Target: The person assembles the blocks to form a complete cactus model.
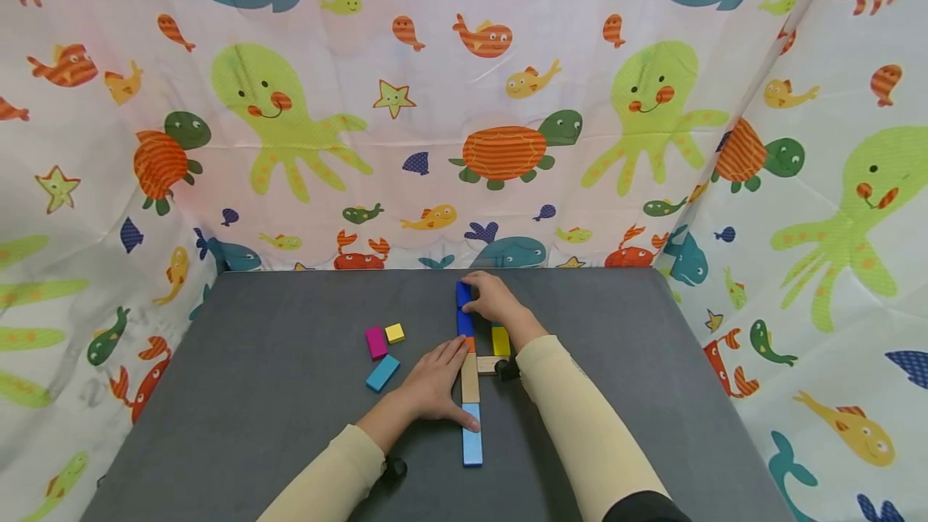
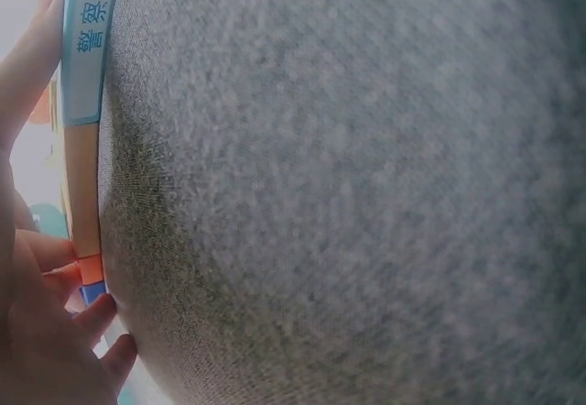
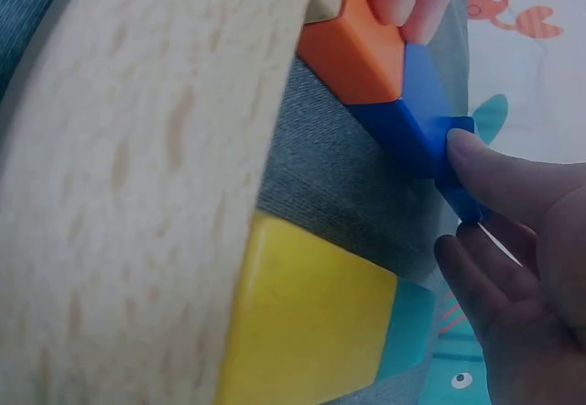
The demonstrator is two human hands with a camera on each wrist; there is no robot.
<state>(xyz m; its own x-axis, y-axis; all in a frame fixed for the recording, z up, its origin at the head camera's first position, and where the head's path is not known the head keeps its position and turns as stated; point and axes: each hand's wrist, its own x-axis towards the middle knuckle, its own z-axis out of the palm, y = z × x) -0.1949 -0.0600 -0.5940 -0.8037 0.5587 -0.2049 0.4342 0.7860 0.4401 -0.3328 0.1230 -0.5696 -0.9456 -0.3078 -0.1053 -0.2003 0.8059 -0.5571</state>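
Observation:
A straight row of blocks runs away from me on the grey table. From near to far it has light blue blocks (image 1: 472, 448), a plain wooden block (image 1: 470, 383), an orange block (image 1: 470, 345) and blue blocks (image 1: 465, 324). My left hand (image 1: 433, 383) lies along the row's left side, fingers extended to the orange block and thumb on the light blue part. At the far end, my right hand (image 1: 499, 303) pinches the last blue block (image 3: 465, 202) between thumb and fingers. Printed characters mark the side of a light blue block (image 2: 87, 48).
Branching right from the row is a wooden block (image 1: 488, 365), with a yellow block (image 1: 500, 341) and a teal block (image 3: 407, 330) beyond it. Left of the row lie a magenta block (image 1: 376, 342), a small yellow block (image 1: 395, 333) and a light blue block (image 1: 383, 373). A sea-animal curtain (image 1: 435, 143) surrounds the table.

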